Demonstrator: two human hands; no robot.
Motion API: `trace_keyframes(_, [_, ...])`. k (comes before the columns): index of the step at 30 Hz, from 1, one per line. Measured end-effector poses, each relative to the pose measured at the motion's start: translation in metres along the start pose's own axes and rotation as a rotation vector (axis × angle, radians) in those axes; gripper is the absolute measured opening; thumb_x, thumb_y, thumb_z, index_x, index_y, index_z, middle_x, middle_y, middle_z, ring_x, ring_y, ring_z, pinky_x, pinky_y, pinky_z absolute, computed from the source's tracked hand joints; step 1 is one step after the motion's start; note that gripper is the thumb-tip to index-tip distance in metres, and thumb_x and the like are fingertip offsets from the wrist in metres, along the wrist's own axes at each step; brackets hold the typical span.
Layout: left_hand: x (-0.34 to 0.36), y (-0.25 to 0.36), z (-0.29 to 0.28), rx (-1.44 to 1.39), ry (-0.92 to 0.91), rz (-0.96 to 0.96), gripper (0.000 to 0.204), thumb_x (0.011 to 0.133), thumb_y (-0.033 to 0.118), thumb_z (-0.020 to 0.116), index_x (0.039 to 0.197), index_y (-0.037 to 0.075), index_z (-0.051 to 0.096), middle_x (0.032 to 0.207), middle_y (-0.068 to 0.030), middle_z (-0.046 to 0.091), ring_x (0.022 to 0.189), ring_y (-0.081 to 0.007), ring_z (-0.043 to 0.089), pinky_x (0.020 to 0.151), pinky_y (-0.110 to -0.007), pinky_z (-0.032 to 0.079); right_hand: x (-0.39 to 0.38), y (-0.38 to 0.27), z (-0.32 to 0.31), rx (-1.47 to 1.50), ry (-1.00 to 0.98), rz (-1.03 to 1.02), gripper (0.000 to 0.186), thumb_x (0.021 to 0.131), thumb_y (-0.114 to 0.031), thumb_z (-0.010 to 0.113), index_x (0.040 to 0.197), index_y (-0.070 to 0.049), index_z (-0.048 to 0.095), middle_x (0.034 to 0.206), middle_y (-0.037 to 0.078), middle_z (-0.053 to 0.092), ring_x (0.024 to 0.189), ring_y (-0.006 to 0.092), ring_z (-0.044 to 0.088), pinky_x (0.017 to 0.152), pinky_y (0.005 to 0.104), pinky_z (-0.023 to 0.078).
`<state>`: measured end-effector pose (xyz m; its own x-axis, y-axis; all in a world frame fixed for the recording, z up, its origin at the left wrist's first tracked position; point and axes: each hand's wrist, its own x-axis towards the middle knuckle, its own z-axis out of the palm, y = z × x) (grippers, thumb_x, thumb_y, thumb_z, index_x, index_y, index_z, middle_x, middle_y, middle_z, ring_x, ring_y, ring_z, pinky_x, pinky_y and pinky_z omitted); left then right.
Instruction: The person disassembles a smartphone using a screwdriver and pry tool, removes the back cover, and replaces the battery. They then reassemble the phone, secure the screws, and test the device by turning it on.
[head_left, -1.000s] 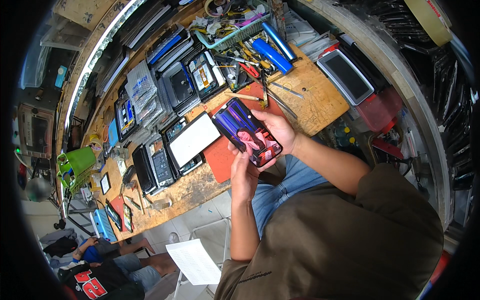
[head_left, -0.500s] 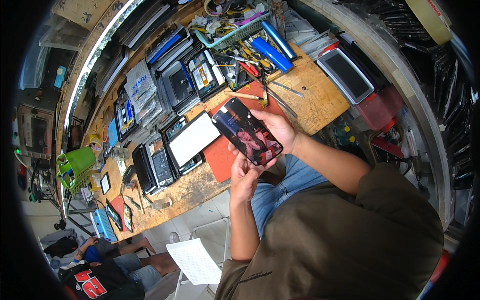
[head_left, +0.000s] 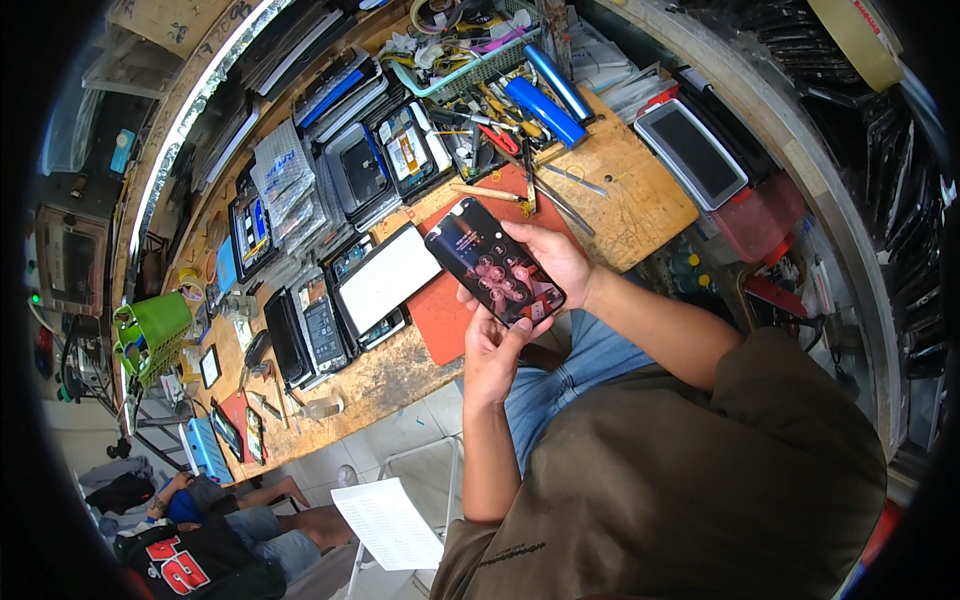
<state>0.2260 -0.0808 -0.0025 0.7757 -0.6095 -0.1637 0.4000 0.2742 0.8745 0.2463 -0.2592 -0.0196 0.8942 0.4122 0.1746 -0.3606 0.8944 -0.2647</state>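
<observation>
While lit, phone [head_left: 492, 258] is held from 2 sides

As the right hand [head_left: 562, 262] grips its right edge, the left hand [head_left: 488, 355] curls its fingers at the lower end, thumb by the bottom edge. It is held up near a red mat [head_left: 432, 325]; a white panel [head_left: 388, 280] lies to its left.

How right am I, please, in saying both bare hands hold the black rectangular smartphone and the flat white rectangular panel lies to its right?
The side is wrong: the head view shows the flat white panel left of the black smartphone, which the left hand and right hand hold.
</observation>
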Motion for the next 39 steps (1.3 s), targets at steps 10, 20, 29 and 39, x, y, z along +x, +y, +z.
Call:
trace_keyframes(10, [0.013,-0.003,0.0,-0.475,0.01,0.152,0.064,0.115,0.05,0.031,0.162,0.008,0.037,0.16,-0.0104,0.05,0.146,-0.0303,0.049,0.121,-0.049,0.039,0.006,0.01,0.004,-0.237,0.257,-0.089,0.053,0.113,-0.035,0.041,0.152,-0.002,0.051,0.141,0.014,0.066,0.127,0.0228,0.066,0.108,0.0382,0.053])
trace_keyframes(20, [0.041,0.012,-0.026,-0.55,-0.082,0.161,0.07,0.114,0.055,0.026,0.156,0.001,0.043,0.148,-0.0245,0.058,0.134,-0.0398,0.06,0.114,-0.053,0.049,-0.015,-0.014,0.04,-2.045,0.44,-0.754,0.037,0.097,-0.014,0.06,0.13,0.0,0.068,0.133,0.021,0.061,0.123,0.0356,0.058,0.105,0.0444,0.046])
trace_keyframes(29, [0.041,0.004,-0.03,-0.696,-0.14,0.186,0.067,0.114,0.053,0.026,0.156,0.004,0.044,0.143,-0.026,0.061,0.129,-0.0399,0.063,0.11,-0.051,0.052,-0.015,0.015,0.04,-2.337,0.351,-0.643,0.053,0.085,-0.026,0.073,0.135,-0.009,0.067,0.152,0.023,0.046,0.14,0.0413,0.041,0.115,0.0597,0.032])
trace_keyframes(39, [0.034,0.001,-0.032,-0.553,0.018,0.149,0.061,0.115,0.048,0.029,0.157,0.007,0.044,0.149,-0.0167,0.059,0.135,-0.0355,0.06,0.114,-0.05,0.05,-0.011,-0.006,0.051,-2.409,0.186,-0.625,0.054,0.089,-0.027,0.07,0.14,-0.009,0.064,0.153,0.024,0.046,0.143,0.0416,0.039,0.117,0.0601,0.029])
